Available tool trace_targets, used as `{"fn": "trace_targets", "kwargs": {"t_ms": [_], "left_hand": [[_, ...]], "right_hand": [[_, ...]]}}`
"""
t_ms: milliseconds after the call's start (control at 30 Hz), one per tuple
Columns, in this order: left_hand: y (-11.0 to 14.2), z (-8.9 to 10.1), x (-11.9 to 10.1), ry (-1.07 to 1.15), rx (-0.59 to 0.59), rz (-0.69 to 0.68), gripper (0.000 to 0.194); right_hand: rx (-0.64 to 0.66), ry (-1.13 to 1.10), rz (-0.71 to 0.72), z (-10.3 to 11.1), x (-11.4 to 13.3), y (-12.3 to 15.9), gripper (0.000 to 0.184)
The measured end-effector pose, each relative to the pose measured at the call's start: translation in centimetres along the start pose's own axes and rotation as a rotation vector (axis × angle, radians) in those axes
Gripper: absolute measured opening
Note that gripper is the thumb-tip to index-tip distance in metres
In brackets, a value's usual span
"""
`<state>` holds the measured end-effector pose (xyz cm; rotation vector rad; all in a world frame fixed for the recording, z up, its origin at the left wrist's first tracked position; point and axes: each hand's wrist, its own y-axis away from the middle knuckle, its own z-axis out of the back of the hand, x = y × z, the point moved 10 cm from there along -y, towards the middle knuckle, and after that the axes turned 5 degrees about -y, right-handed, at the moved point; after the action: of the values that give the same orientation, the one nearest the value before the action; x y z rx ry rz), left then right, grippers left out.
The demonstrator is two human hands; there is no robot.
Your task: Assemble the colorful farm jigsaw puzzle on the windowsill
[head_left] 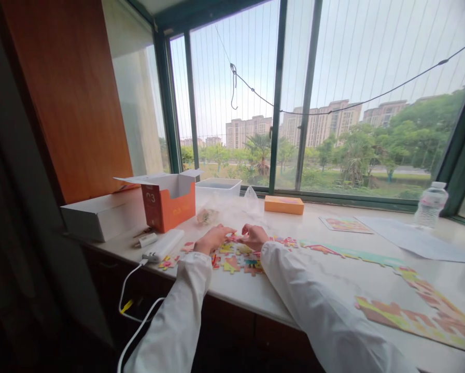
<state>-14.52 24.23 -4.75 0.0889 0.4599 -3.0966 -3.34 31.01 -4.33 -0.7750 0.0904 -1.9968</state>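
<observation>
Puzzle pieces (231, 264) lie unjoined around the left hand (213, 239) and right hand (256, 239), whose grip I cannot tell, while joined border strips (397, 316) stretch rightward along the worktop (313, 226).

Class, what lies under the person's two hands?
Loose puzzle pieces show around the left hand and right hand; whatever lies directly beneath them is covered.

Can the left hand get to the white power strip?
Probably yes: the left hand is close to the power strip, and only flat puzzle pieces seem to lie between.
</observation>
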Motion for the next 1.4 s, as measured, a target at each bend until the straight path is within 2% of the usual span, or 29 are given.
{"fn": "trace_targets", "kwargs": {"t_ms": [167,500,767,900,1000,1100,1200,1400], "left_hand": [[-0.1,-0.1,-0.7,-0.117,0.026,-0.065,0.037],[0.4,1.1,-1.4,-0.127,-0.075,-0.085,0.04],[0.7,2.3,-2.3,-0.112,-0.025,-0.029,0.035],[0.8,2.8,-2.5,-0.096,-0.055,-0.029,0.031],[0.8,3.5,-3.2,-0.078,-0.103,-0.05,0.031],[0.9,4.5,-4.9,-0.081,-0.151,-0.086,0.032],[1.3,5.5,-7.6,-0.105,-0.2,-0.139,0.032],[2.8,6.3,-15.3,-0.04,-0.28,-0.257,0.039]], "right_hand": [[-0.004,0.036,0.038,-1.7,-0.1,-1.0,0.03],[-0.012,-0.068,0.049,-2.2,-1.0,-1.2,0.022],[-0.077,-0.115,0.096,-1.1,-1.6,-0.9,0.021],[-0.071,-0.13,0.108,-0.2,-1.1,-0.5,0.022],[-0.066,-0.122,0.111,1.3,-0.4,-0.2,0.022],[-0.083,-0.109,0.109,3.6,0.1,0.6,0.022],[-0.093,-0.054,0.119,6.1,0.4,2.3,0.023],[-0.052,0.067,0.175,11.2,-0.3,8.8,0.027]]}}
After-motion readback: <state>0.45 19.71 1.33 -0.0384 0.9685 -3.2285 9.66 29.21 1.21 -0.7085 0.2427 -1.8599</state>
